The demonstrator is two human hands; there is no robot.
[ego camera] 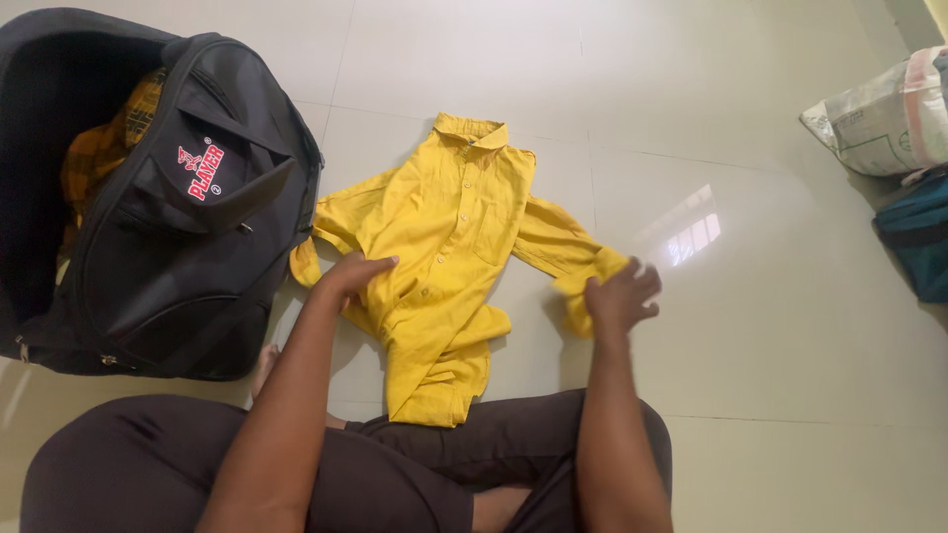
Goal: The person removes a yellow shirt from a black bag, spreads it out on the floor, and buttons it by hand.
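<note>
- A yellow shirt point(444, 257) lies front up on the pale tiled floor point(770, 326), in the middle of the scene, collar at the far end and hem at the near end, just beside the person's crossed legs point(395, 474).
- The shirt is buttoned, its chest pocket faces up, and its lower part is bunched and rumpled.
- The left hand point(353, 273) rests flat on the shirt's left side, near the left sleeve; its grip is spread, fingers laid out on the cloth, pinching nothing.
- The right hand point(620, 296) is at the end of the right sleeve point(563, 247), which stretches out to the right; its fingers curl over the cuff. The grip looks pressed on the cloth, though the fingertips are partly blurred.
- The left sleeve is folded back, and its cuff lies against the black bag point(188, 217).
- That bag stands open at the left of the scene, touching the shirt's left edge; a dark yellow checked cloth point(104, 148) shows inside it.
- Far right, well apart from the shirt, a grey-white sack point(884, 118) lies on the floor, with a teal bag point(918, 237) just near of it.
- The person sits on the floor in dark trousers, both forearms reaching forward.
</note>
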